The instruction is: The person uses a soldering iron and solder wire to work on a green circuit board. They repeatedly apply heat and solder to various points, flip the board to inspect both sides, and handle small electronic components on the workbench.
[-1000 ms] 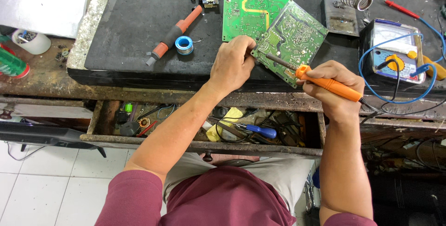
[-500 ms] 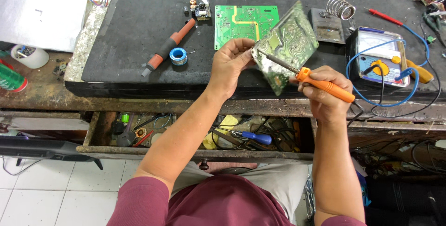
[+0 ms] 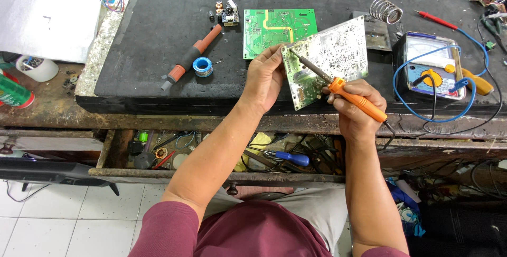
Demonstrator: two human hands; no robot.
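Left hand (image 3: 264, 77) is pinching the left edge of a pale, tilted rectangular circuit board (image 3: 330, 59) above the front edge of the black bench top (image 3: 158, 25). Right hand (image 3: 356, 109) is gripping an orange-handled soldering iron (image 3: 343, 88), its dark tip touching the board's face, beside a flat green circuit board (image 3: 277, 30).

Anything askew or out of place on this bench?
Nothing looks damaged or spilled. The left hand holds one circuit board tilted up off the black mat while the right hand puts the soldering iron to it. The drawer below hangs open, crammed with loose tools and wires.
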